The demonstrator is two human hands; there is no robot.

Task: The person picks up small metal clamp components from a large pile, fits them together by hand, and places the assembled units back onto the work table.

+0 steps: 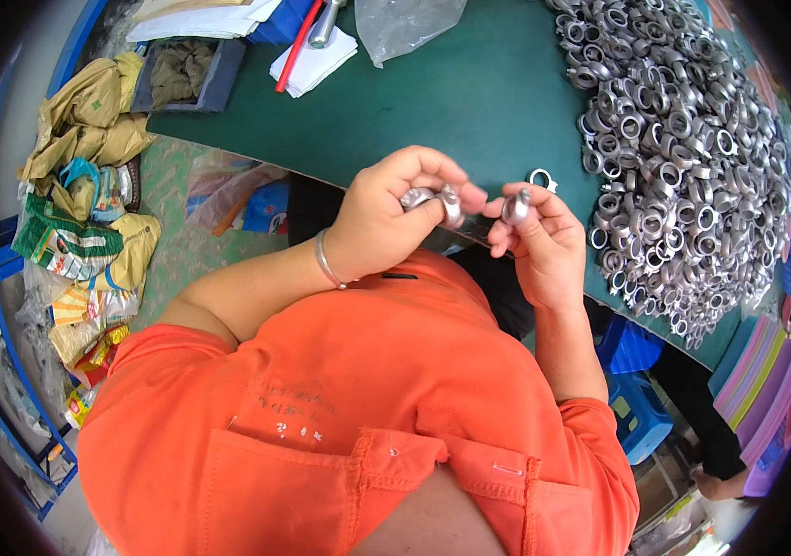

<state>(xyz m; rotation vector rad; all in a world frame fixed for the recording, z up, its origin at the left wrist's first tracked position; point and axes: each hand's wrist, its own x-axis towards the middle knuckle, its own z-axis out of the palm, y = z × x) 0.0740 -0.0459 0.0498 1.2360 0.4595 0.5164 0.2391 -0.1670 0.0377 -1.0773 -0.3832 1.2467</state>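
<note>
The left hand (386, 218) is closed around a small cluster of silver metal ring fittings (432, 199), the thumb and curled fingers pressing them together at the fingertips; how many pieces it holds cannot be told. The right hand (539, 241) pinches a single metal fitting (516, 206) between thumb and forefinger, held upright and just beside the left hand's cluster, the two sets of fingertips nearly meeting. Both hands are raised above the near edge of a dark green table (451, 102), in front of the person's orange shirt (367, 398). A thin bracelet (326, 261) sits on the left wrist. One loose ring (541, 178) lies on the table just beyond the right hand. Further right, a large heap of like silver rings (683, 139) covers much of the table's right side. At the far edge lie folded white cloths (314, 61), a red rod (299, 42) and a clear plastic bag (404, 23). On the floor to the left lie crumpled packaging and bags (89, 204).
</note>
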